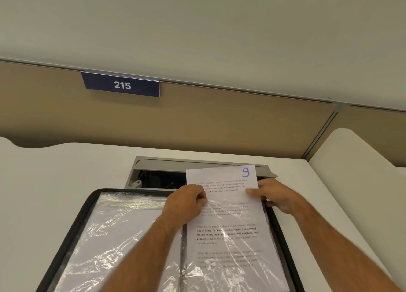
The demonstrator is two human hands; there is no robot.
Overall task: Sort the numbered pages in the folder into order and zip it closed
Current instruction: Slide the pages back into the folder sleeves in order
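An open black zip folder [85, 206] lies flat on the white desk, with clear plastic sleeves on both sides. A printed page marked with a blue 9 [222, 179] sticks halfway out of the top of the right-hand sleeve [237, 258]. My left hand [186, 203] pinches the sleeve's top left edge beside the page. My right hand [274, 195] pinches the page's right edge, thumb on top. The left-hand sleeve [114, 230] shows a blank white sheet.
Behind the folder a grey cable hatch [158, 171] stands open in the desk [44, 182]. A tan partition with a blue sign reading 215 [122, 85] rises at the desk's back edge. A second white desk [356, 160] adjoins on the right.
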